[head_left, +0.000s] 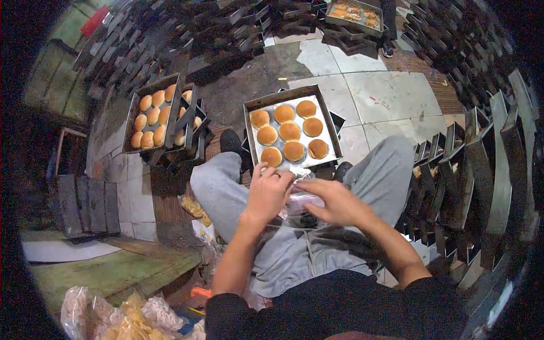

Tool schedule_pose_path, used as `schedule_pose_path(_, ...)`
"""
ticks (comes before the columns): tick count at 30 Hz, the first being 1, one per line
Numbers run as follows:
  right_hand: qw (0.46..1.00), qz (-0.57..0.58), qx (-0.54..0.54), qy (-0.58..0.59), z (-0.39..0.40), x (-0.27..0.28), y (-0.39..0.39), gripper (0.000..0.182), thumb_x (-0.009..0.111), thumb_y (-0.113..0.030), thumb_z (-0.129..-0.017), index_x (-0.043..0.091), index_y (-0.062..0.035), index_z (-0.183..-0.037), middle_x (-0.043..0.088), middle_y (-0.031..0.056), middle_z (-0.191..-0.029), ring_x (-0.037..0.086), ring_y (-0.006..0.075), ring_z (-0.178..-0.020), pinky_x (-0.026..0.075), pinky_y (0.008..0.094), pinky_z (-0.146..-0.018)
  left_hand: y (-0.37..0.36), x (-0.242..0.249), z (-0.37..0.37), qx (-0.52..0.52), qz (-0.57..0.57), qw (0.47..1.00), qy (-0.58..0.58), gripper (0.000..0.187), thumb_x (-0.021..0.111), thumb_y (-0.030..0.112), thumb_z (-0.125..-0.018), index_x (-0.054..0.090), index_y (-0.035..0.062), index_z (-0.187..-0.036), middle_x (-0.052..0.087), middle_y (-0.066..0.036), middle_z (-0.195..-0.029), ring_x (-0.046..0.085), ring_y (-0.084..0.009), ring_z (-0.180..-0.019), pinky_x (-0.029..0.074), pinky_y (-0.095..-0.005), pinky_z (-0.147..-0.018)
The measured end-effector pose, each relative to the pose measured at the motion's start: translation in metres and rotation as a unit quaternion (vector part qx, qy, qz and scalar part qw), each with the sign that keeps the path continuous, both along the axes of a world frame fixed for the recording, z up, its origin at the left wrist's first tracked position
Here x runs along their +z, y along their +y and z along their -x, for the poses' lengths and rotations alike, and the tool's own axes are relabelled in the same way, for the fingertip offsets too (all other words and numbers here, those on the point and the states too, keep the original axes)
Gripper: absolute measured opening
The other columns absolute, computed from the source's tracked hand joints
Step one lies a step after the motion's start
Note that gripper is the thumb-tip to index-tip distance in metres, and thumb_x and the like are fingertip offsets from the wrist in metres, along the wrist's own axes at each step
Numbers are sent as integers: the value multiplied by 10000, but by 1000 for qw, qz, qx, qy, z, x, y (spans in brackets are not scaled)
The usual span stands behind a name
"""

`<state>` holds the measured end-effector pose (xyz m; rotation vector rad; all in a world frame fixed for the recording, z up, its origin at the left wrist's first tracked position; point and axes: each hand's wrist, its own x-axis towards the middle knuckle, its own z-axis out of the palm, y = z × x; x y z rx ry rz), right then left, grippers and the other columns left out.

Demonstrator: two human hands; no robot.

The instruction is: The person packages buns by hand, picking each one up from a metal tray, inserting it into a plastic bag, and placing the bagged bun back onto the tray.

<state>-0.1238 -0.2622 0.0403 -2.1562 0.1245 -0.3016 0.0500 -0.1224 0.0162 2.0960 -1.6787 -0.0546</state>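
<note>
A square metal baking tray (249,120) lies in front of me between my knees, with several round golden buns (289,132) on its pale lining. At the tray's near edge, a crumpled clear plastic bag (305,199) is between my hands above my lap. My left hand (268,190) has its fingers curled at the bag's left side. From the right, my right hand (334,199) grips the bag between thumb and fingers. What the bag contains, if anything, is hard to make out.
At left, more buns fill a stacked tray (129,127). Dark metal trays (453,187) crowd the right side. Another filled tray (354,25) stands at the back beside a person's shoe (387,50). Clear bags (136,317) sit at lower left by a green bench (113,272).
</note>
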Motion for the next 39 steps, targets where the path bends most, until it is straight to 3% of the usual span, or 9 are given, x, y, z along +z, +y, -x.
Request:
schedule_pose_path(10, 990, 139, -3, 22, -11, -31, 22, 732, 752, -200, -812, 432, 102, -1397, 505, 340, -1385, 483, 475, -1327, 382, 513, -1152, 1, -2, 8, -72, 35, 996, -26, 469, 693, 113, -759, 675, 128, -1227, 695, -23, -1222, 585, -217, -1237, 339, -493, -1105)
schedule_pose_path(16, 1000, 12, -22, -4, -67, -28, 26, 1091, 679, -60, -741, -15, 95, -1568, -47, 365, -1631, 16, 506, -1528, 170, 485, -1254, -16, 14, -5, 97, 218, 928, 285, 429, 682, 266, -940, 606, 45, -1299, 614, -200, -1331, 554, -340, -1239, 399, -423, -1071)
schedule_pose_path(18, 992, -94, -66, -59, -92, -43, 60, 1053, 625, -26, -736, 0, 78, -1577, 71, 382, -1616, 114, 502, -1521, 195, 493, -1244, -28, 5, -8, 213, 171, 564, 779, 428, 575, 352, -1041, 555, 30, -1322, 594, -180, -1347, 595, -272, -1178, 479, -363, -980)
schedule_pose_path(23, 990, -75, -113, -33, -138, -103, 32, 365, 590, -34, -811, 624, 18, -1170, 645, 236, -1156, 612, 427, -1110, 495, 456, -979, -19, -35, -119, 328, 404, 550, 653, 447, 482, 447, -1071, 501, 79, -1324, 607, -87, -1348, 600, -222, -1192, 473, -387, -978)
schedule_pose_path(27, 924, 185, -189, 276, -142, -290, -94, 375, 597, -297, -920, 630, 20, -1119, 657, 245, -929, 657, 435, -935, 519, 539, -845, 3, -33, -150, 335, 383, 484, 712, 526, 429, 495, -1071, 472, 96, -1410, 563, -102, -1441, 573, -283, -1263, 435, -431, -1029)
schedule_pose_path(30, 862, 196, -284, 372, -109, -429, -163, 518, 485, -448, -990, 576, 9, -1217, 557, 352, -1226, 607, 498, -1096, 518, 548, -940, 2, -32, -149, 315, 381, 512, 702, 532, 370, 473, -1087, 445, 99, -1457, 533, -152, -1470, 562, -345, -1285, 490, -452, -975)
schedule_pose_path(36, 799, -75, -375, 464, -137, -364, -164, 430, 595, -336, -926, 583, 15, -1174, 611, 318, -1169, 677, 433, -984, 569, 487, -834, -10, -20, -146, 268, 409, 444, 751, 530, 389, 454, -1087, 432, 86, -1465, 525, -170, -1457, 571, -418, -1266, 546, -471, -918)
schedule_pose_path(38, 878, -205, -314, 297, -121, -356, -151, 399, 651, -284, -879, 600, -14, -1169, 648, 220, -1113, 701, 311, -881, 584, 455, -785, -14, -27, -143, 242, 410, 450, 755, 518, 416, 458, -1079, 440, 79, -1431, 557, -158, -1388, 564, -437, -1269, 547, -485, -915)
schedule_pose_path(39, 804, -399, -370, 240, -112, -335, -142, 396, 667, -290, -883, 606, -31, -1177, 639, 177, -1150, 689, 274, -906, 586, 446, -776, -18, -35, -142, 236, 409, 452, 757, 505, 427, 461, -1075, 450, 80, -1406, 567, -151, -1353, 572, -439, -1257, 548, -488, -911)
